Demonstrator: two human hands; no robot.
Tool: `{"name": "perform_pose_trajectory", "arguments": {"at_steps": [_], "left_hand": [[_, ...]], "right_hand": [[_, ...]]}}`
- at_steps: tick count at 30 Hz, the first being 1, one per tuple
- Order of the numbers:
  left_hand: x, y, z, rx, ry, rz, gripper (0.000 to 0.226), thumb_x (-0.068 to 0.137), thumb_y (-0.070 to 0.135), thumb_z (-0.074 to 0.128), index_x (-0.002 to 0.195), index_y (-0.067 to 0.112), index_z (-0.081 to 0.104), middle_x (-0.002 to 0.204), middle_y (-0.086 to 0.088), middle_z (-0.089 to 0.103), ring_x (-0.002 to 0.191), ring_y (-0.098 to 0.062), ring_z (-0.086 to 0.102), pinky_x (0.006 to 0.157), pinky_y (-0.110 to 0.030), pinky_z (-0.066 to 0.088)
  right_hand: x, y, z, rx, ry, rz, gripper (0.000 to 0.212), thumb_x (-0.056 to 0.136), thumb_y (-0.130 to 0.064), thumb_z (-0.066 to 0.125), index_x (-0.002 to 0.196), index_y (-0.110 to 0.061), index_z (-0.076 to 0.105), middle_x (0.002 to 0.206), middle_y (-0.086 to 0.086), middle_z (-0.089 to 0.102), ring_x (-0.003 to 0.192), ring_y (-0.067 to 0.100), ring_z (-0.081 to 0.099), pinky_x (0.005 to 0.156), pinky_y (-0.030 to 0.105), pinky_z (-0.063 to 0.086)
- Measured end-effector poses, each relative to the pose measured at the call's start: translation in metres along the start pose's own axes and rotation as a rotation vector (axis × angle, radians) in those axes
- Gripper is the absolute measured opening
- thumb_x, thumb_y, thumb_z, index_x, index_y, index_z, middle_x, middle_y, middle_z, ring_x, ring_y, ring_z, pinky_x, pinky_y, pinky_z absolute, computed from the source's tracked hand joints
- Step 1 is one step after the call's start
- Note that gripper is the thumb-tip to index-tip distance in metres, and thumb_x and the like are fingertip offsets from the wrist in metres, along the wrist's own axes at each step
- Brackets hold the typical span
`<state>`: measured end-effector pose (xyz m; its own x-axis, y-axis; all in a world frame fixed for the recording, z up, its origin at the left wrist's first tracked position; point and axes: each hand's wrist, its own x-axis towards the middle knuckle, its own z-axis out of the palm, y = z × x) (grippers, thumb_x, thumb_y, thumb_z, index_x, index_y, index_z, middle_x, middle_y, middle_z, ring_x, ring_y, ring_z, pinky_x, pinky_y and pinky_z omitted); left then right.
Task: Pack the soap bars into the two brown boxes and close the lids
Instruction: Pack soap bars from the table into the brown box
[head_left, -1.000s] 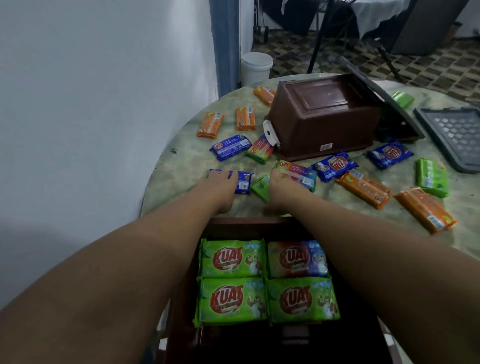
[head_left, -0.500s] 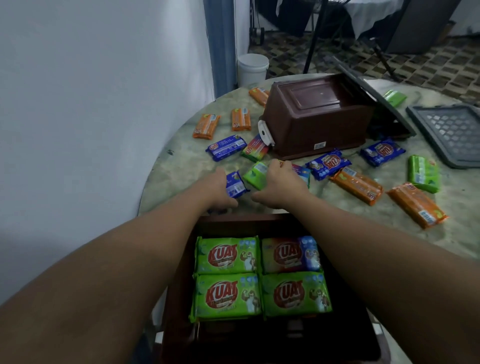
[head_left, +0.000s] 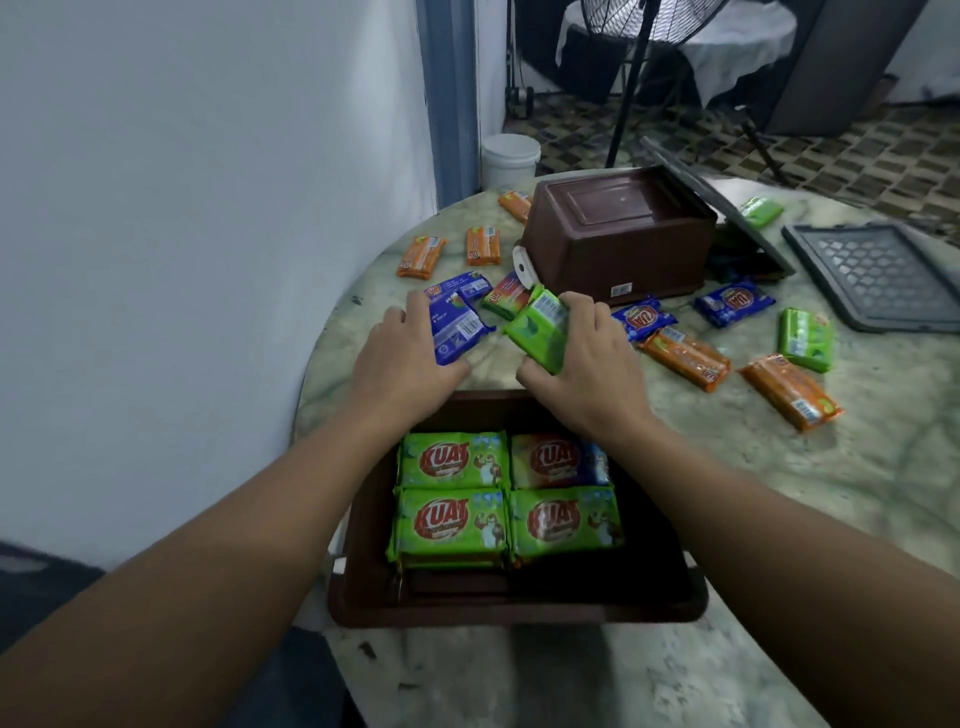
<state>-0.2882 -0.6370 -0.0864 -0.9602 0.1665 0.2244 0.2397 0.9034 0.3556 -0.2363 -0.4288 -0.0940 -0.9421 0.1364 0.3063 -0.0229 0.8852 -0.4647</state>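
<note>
Our left hand (head_left: 410, 358) has its grip around a blue soap bar (head_left: 457, 330), fingers on its far end and thumb at its near end. Our right hand (head_left: 582, 364) has its grip around a green soap bar (head_left: 537, 332) the same way. Both bars are tilted, just past the far edge of the near brown box (head_left: 363, 582).

That box sits open on the worktop (head_left: 779, 493) close to us. We see four soap bars in it, packed side by side: three green ones (head_left: 452, 525) and one red and blue one (head_left: 558, 460).

The far brown box (head_left: 618, 244) lies upside down in the middle of the worktop. A dark lid (head_left: 717, 208) leans on its right side, and a grey lid (head_left: 878, 275) lies flat further right.

More soap bars lie loose around the far box: orange ones (head_left: 685, 358), blue ones (head_left: 735, 304) and green ones (head_left: 805, 338).

A white bucket (head_left: 511, 158) stands on the floor past the worktop.
</note>
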Motion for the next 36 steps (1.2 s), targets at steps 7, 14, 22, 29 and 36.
{"name": "perform_pose_trajectory", "arguments": {"at_steps": [7,14,22,29,36], "left_hand": [[-0.067,-0.006,-0.009,-0.071,-0.058,0.154,0.075,0.074,0.046,0.078,0.131,0.022,0.036,0.117,-0.001,0.051,0.100,-0.021,0.054,0.076,-0.036,0.047],[-0.102,-0.013,-0.001,0.035,-0.136,0.374,0.075,0.073,0.053,0.075,0.131,0.021,0.039,0.120,0.001,0.053,0.105,-0.017,0.053,0.086,-0.032,0.048],[-0.098,-0.020,0.006,0.123,-0.123,0.462,0.071,0.080,0.069,0.060,0.132,0.021,0.056,0.115,0.003,0.056,0.103,-0.016,0.054,0.084,-0.036,0.052],[-0.092,-0.027,0.013,0.048,-0.050,0.519,0.047,0.096,0.058,0.051,0.116,0.021,0.071,0.099,0.006,0.067,0.090,-0.016,0.060,0.082,-0.037,0.049],[-0.098,-0.018,0.005,-0.064,-0.040,0.407,0.055,0.101,0.058,0.038,0.131,0.021,0.065,0.093,0.008,0.060,0.086,-0.013,0.059,0.072,-0.030,0.048]], "right_hand": [[-0.043,0.016,-0.029,-0.010,-0.269,-0.183,0.084,0.076,-0.053,0.075,0.143,-0.022,0.034,0.130,0.005,0.057,0.118,0.026,0.057,0.088,0.036,0.046],[-0.061,0.025,-0.032,-0.207,-0.469,-0.281,0.082,0.074,-0.061,0.075,0.142,-0.033,0.037,0.137,-0.005,0.057,0.124,0.019,0.056,0.102,0.037,0.047],[-0.057,0.027,-0.026,-0.241,-0.453,-0.298,0.084,0.078,-0.063,0.069,0.149,-0.034,0.034,0.141,-0.004,0.055,0.127,0.019,0.054,0.105,0.037,0.045],[-0.056,0.028,-0.027,-0.231,-0.452,-0.309,0.081,0.077,-0.065,0.069,0.146,-0.037,0.037,0.137,-0.006,0.057,0.124,0.019,0.055,0.103,0.036,0.045],[-0.056,0.029,-0.026,-0.233,-0.447,-0.304,0.081,0.075,-0.064,0.073,0.143,-0.039,0.038,0.134,-0.008,0.058,0.121,0.017,0.055,0.100,0.035,0.046]]}}
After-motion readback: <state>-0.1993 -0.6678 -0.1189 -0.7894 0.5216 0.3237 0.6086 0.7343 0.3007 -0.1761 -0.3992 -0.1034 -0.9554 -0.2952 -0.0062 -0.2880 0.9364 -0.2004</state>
